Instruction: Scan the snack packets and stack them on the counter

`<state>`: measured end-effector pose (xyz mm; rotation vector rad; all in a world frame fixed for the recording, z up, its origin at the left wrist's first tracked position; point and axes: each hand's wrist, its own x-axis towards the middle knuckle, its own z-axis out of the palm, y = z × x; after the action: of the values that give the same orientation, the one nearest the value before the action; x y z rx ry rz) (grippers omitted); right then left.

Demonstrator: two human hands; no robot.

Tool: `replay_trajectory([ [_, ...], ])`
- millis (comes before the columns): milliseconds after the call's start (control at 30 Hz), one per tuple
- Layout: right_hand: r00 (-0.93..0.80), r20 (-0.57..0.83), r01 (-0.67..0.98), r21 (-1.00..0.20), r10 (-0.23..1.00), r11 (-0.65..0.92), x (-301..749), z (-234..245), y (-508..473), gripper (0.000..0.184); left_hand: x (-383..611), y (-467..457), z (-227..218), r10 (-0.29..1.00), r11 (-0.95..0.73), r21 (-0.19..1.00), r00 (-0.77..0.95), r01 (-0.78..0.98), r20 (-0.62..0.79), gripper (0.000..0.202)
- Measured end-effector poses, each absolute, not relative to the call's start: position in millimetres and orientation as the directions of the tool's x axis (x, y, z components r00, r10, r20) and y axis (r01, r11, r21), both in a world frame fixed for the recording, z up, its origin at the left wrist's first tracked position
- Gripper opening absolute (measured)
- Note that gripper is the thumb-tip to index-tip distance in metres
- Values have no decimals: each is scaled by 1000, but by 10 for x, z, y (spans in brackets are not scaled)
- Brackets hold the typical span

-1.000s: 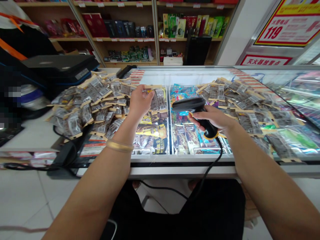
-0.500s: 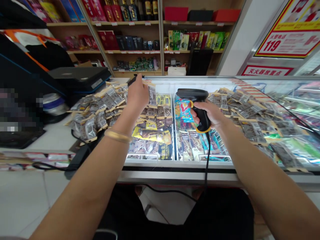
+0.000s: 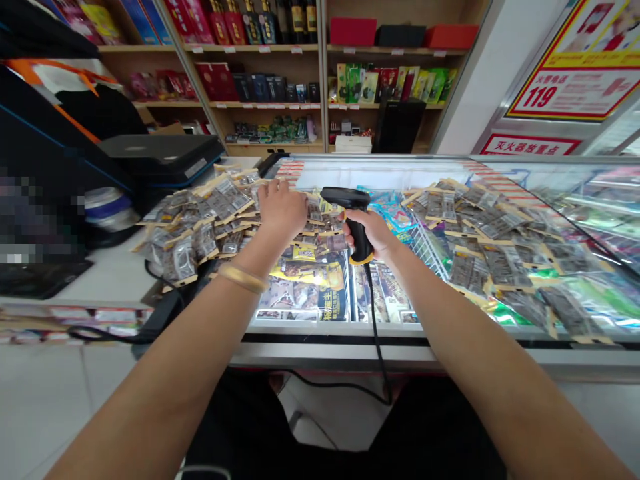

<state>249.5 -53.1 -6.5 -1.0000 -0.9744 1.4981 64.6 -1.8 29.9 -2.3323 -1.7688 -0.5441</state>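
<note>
My right hand [image 3: 373, 235] is wrapped round the grip of a black and yellow barcode scanner [image 3: 357, 230]. The scanner's head points left, toward my other hand, and its cable hangs down over the freezer's front edge. My left hand [image 3: 283, 210] is palm down over a pile of clear snack packets with tan card edges [image 3: 225, 197], its fingers slightly apart. Nothing shows in that hand, though its fingertips are partly hidden. Below both hands, yellow and dark ice cream wrappers [image 3: 307, 273] lie inside the glass-topped chest freezer [image 3: 320, 328].
To the right, a second heap of similar packets [image 3: 493, 213] covers the freezer top. A black flat machine [image 3: 160, 157] and a tape-like roll [image 3: 110, 213] stand on the left counter. Shelves with bottles and boxes [image 3: 265, 87] line the back. A cable [image 3: 340, 383] hangs near my legs.
My left hand has come down and nearer, and its fingers have loosened over the packets. My right hand has carried the scanner leftward, closer to my left hand.
</note>
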Motion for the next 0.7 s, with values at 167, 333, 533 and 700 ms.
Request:
replay_trajectory([
  [167,-89,-81,-327,-939,993,-106,2600,9,-571,28,676,-62,360,896,-283,94,229,954,380,43],
  [333,-26,19,-336,-942,999,9,3040,160,-720,30,935,-176,489,894,-328,182,242,927,376,41],
  [533,136,52,-271,-959,989,88,3892,254,-1051,31,1701,-361,510,880,-457,309,373,834,293,41],
  [700,263,57,-297,-945,963,137,4386,157,-1268,33,2380,-479,323,846,-532,374,493,760,203,42],
])
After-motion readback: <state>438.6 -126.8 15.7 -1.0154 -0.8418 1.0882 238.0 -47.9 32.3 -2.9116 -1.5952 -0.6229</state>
